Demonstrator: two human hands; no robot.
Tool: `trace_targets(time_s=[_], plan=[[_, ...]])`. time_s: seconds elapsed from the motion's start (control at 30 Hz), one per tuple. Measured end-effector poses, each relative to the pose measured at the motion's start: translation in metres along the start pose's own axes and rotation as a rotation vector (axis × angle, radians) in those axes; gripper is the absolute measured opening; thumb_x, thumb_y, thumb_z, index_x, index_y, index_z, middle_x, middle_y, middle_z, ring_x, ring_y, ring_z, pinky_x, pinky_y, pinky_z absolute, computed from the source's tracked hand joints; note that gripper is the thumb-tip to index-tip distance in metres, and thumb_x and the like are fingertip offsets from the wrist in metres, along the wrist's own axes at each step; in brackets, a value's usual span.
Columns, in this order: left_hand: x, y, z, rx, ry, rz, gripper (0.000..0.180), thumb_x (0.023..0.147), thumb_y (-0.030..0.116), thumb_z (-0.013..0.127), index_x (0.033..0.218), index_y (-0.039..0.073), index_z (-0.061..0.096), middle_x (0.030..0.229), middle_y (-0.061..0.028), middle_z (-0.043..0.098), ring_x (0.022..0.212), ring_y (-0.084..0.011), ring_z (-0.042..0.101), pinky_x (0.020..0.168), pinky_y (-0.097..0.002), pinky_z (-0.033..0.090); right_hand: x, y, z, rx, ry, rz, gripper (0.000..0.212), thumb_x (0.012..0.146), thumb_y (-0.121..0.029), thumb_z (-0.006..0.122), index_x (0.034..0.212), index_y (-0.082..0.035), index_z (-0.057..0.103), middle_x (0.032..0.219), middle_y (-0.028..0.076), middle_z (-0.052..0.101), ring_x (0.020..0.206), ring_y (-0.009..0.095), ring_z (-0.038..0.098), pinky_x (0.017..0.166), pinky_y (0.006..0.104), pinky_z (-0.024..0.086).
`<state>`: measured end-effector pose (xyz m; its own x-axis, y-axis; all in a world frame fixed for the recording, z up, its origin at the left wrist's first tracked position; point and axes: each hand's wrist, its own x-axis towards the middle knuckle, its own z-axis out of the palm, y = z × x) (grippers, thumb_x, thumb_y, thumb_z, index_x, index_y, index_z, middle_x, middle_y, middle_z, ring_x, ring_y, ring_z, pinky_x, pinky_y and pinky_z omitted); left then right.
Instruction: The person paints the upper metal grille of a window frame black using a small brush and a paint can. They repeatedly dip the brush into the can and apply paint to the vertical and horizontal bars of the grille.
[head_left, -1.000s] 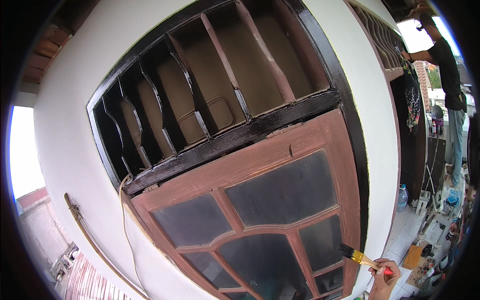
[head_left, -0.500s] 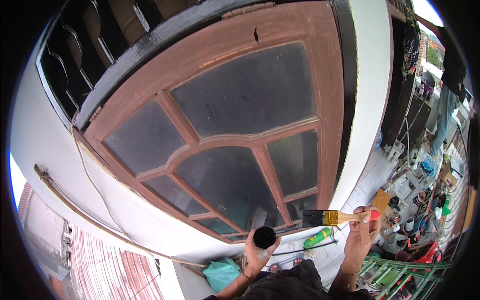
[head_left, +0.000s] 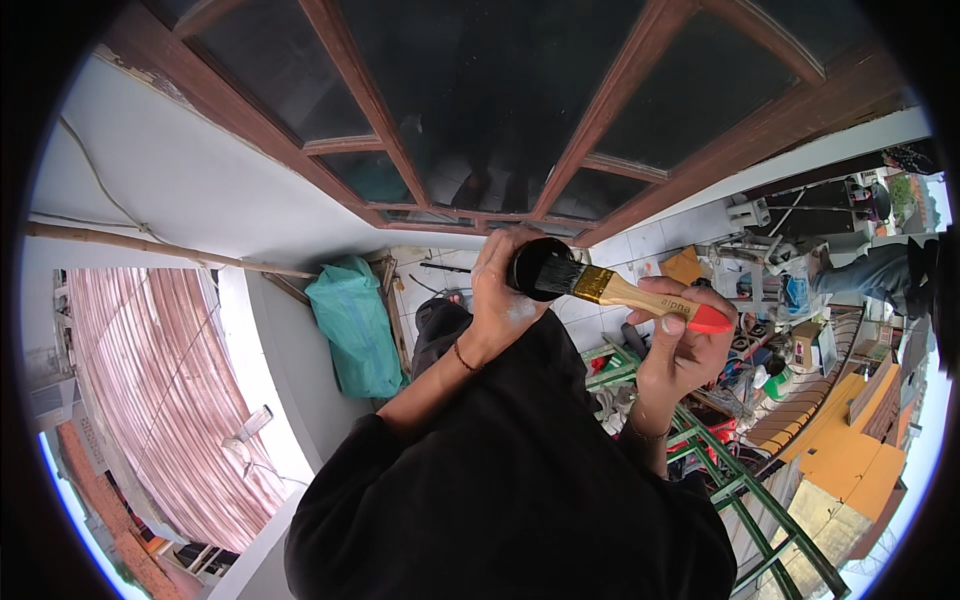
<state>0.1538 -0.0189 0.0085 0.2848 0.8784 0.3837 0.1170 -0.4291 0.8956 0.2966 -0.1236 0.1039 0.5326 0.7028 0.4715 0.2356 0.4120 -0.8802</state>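
My left hand (head_left: 497, 300) is wrapped round a small round cup (head_left: 520, 265), dark inside with what looks like black paint. In my right hand (head_left: 680, 355) is a flat paintbrush (head_left: 632, 296) with a pale wooden handle, red end and gold-coloured ferrule, gripped by the handle. Its dark bristles point left and overlap the mouth of the cup; whether they touch the paint I cannot tell. Beyond both hands stands a brown wooden window frame (head_left: 608, 100) with several dark glass panes.
A teal plastic bag (head_left: 350, 325) lies by the low wall at left, under a bamboo pole (head_left: 150, 242). Green metal ladder-like bars (head_left: 745, 490) rise at lower right, beside cluttered tools and containers. Another person's jeans-clad leg (head_left: 865, 278) shows at far right.
The view has tipped downward, so the window sits higher. The brush has come left from beside the cup, its bristles now at the cup's mouth. Both hands are closer together.
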Motion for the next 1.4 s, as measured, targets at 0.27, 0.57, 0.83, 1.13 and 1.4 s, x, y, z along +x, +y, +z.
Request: trace_targets(time_s=[0.27,0.57,0.83,1.13,1.4], plan=[[-0.001,-0.021,-0.033,0.107,0.099,0.022,0.063,0.054,0.006,0.092,0.111,0.003,0.066,0.11,-0.012,0.068,0.103,-0.0303,0.068,0.091,-0.0376,0.055,0.005,0.019,0.048,-0.281,-0.278,-0.086,0.032,0.094,-0.01,0.076,0.115,0.001,0.054,0.104,0.013,0.077,0.092,0.023,0.076,0.08,0.0319,0.06],[0.003,-0.025,-0.06,0.1,0.095,-0.02,0.061,0.056,0.009,0.094,0.11,0.003,0.067,0.11,-0.0126,0.068,0.101,-0.0309,0.068,0.087,-0.0381,0.055,0.006,0.027,0.085,-0.264,-0.404,-0.137,0.038,0.088,0.003,0.076,0.119,0.002,0.055,0.112,0.015,0.075,0.098,0.029,0.075,0.083,0.0344,0.06],[0.01,-0.028,-0.068,0.06,0.065,-0.037,0.05,0.064,0.006,0.09,0.109,0.003,0.067,0.11,-0.0132,0.069,0.101,-0.0299,0.068,0.087,-0.0374,0.055,0.01,0.018,0.095,-0.397,-0.467,-0.12,0.025,0.098,-0.004,0.066,0.118,0.003,0.052,0.11,0.018,0.075,0.102,0.027,0.074,0.092,0.0357,0.058],[0.017,-0.026,-0.058,0.056,0.018,-0.042,0.053,0.062,0.005,0.091,0.109,0.006,0.067,0.108,-0.0099,0.069,0.1,-0.0306,0.068,0.087,-0.0384,0.055,0.012,0.023,0.094,-0.387,-0.384,-0.059,0.026,0.096,0.004,0.064,0.12,0.0,0.056,0.113,0.01,0.073,0.092,0.025,0.073,0.067,0.031,0.064],[0.005,-0.035,-0.055,0.014,-0.094,-0.046,0.054,0.062,0.003,0.086,0.112,0.003,0.066,0.108,-0.0128,0.069,0.099,-0.0308,0.069,0.089,-0.0377,0.054,-0.002,0.009,0.079,-0.459,-0.441,-0.058,0.048,0.078,0.012,0.062,0.123,-0.004,0.062,0.119,0.012,0.072,0.102,0.034,0.071,0.082,0.0422,0.062]])
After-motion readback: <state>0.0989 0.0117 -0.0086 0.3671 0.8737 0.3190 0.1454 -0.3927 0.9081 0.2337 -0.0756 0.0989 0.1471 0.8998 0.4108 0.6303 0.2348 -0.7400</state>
